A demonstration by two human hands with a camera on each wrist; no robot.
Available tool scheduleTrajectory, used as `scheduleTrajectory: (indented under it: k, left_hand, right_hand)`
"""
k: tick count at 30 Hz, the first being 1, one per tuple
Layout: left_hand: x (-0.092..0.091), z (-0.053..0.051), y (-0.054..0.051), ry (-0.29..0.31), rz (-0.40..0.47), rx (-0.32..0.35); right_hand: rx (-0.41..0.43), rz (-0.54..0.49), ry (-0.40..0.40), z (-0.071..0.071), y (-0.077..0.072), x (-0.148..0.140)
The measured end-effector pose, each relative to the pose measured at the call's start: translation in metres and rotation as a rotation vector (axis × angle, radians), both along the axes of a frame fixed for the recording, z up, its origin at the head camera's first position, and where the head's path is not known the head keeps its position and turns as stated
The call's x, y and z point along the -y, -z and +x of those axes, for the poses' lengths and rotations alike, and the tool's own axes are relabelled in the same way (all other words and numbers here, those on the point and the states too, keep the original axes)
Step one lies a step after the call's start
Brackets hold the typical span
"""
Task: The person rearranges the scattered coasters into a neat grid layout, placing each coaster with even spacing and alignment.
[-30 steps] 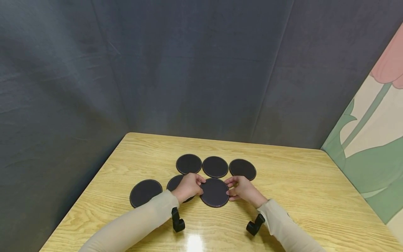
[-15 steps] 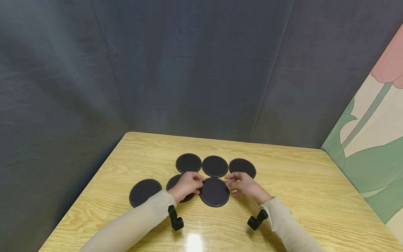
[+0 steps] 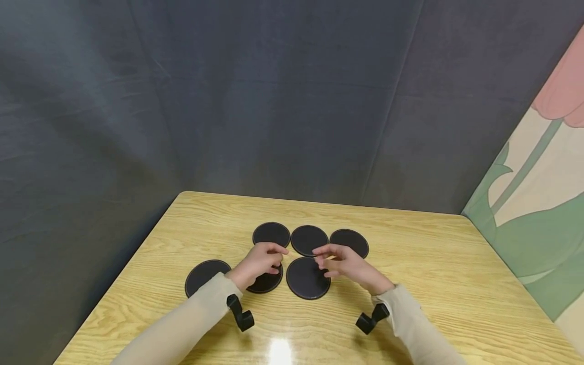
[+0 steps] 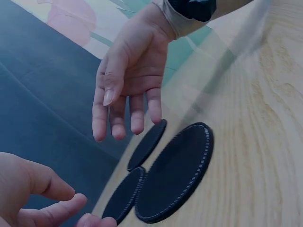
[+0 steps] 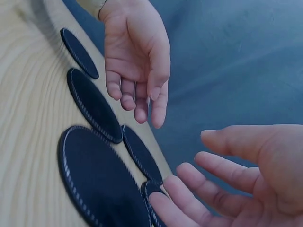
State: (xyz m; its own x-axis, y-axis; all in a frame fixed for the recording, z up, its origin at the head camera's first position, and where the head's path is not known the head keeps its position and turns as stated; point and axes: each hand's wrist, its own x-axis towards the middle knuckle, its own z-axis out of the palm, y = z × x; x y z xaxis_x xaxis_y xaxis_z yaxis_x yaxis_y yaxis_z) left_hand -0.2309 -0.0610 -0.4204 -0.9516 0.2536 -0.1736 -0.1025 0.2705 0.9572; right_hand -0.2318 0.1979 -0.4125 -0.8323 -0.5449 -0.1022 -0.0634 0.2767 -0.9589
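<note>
Black round coasters with pale stitched rims lie flat on the wooden table, in two rows in the head view. My left hand [image 3: 256,262] hovers over the middle coaster [image 3: 265,283] of the front row and hides part of it. My right hand [image 3: 349,264] is above the right edge of the front row's right coaster [image 3: 306,280]. Both wrist views show the two hands raised off the table, palms facing each other. Fingers of the left hand [image 5: 137,61] hang loosely bent and hold nothing. Those of the right hand [image 4: 135,71] are relaxed, likewise holding nothing.
Behind the front row lie a back left coaster [image 3: 271,233], a back middle coaster [image 3: 309,239] and a back right coaster [image 3: 350,242]. A front left coaster [image 3: 204,274] sits apart. A dark curtain [image 3: 283,101] hangs behind the table [image 3: 433,263].
Both hands have let go of the front right coaster and risen. My left hand has moved left, away from its edge. The coasters keep their arrangement.
</note>
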Motion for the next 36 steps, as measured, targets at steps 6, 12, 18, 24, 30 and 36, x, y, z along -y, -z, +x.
scheduleTrajectory:
  k: [6, 12, 18, 24, 30, 36]
  left_hand:
    - [0.012, 0.001, -0.008, -0.033, 0.004, -0.004]
    - [0.027, 0.004, -0.016, -0.096, 0.026, 0.001]
    - [0.051, 0.007, -0.02, -0.146, 0.038, -0.004]
    - [0.083, 0.014, -0.021, -0.201, 0.033, -0.021]
    - [0.119, 0.022, -0.019, -0.276, -0.002, -0.026]
    - [0.141, 0.03, -0.014, -0.312, -0.039, -0.011]
  right_hand:
    - [-0.018, -0.013, -0.014, 0.002, -0.009, 0.012]
    - [0.0, -0.065, -0.04, 0.001, -0.012, 0.03]
    - [0.0, -0.076, -0.064, -0.003, -0.01, 0.045]
    - [0.005, -0.103, -0.089, -0.01, -0.007, 0.067]
    - [0.021, -0.105, -0.119, -0.015, -0.002, 0.088]
    - [0.056, -0.114, -0.119, -0.017, -0.003, 0.106]
